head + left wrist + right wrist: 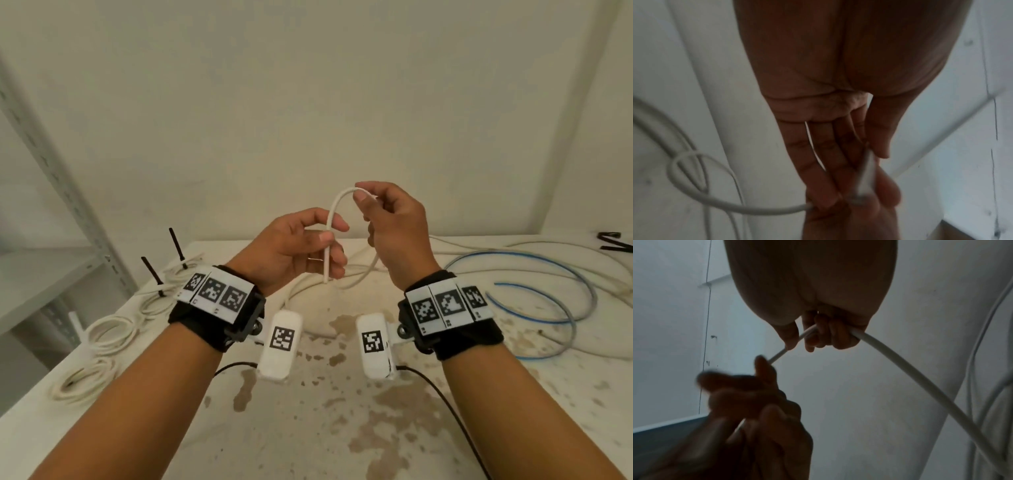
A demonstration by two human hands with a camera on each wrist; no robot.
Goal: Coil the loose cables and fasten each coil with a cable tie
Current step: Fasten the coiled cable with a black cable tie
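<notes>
Stained white table [308, 428], both hands raised above it. Left hand [294, 246] pinches white cable [334, 209] near its free end; right hand [394, 222] grips the same cable past the arch between them. Four tied white coils [109, 329] left of table centre, two upright black ties [176, 246].

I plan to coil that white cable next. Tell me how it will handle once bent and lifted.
The white cable holds a smooth arch between the left hand and right hand, so it is probably springy and may uncoil if released. Its free end pokes straight down, suggesting some stiffness. Both hands pinch it lightly, so it is likely light.
</notes>
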